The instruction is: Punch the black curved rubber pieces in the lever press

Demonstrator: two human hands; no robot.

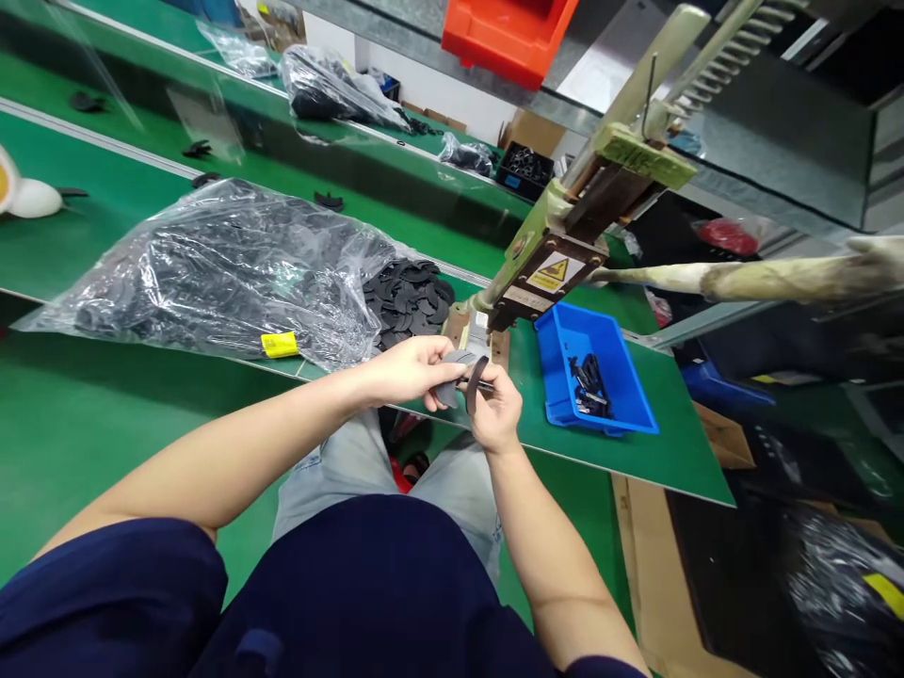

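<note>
My left hand [413, 370] is closed on a dark grey curved plastic piece [452, 365], thumb on top. Close beside it, my right hand [498, 407] pinches a black curved strip [476, 384], with a thin dark part crossing behind it. The two pieces are nearly touching, and I cannot tell whether they are joined. Both hands are at the table's front edge, just before the base of a hand press [540, 273]. To their left, a heap of black curved pieces [410, 297] spills from a clear plastic bag [233, 264] with a yellow label.
A blue bin [639, 400] holding some black parts stands right of the press. The press's long lever [763, 280] reaches out to the right. Overhead, an orange bin [508, 38] sits on a metal shelf. Loose black pieces lie on the green belt [261, 169] behind.
</note>
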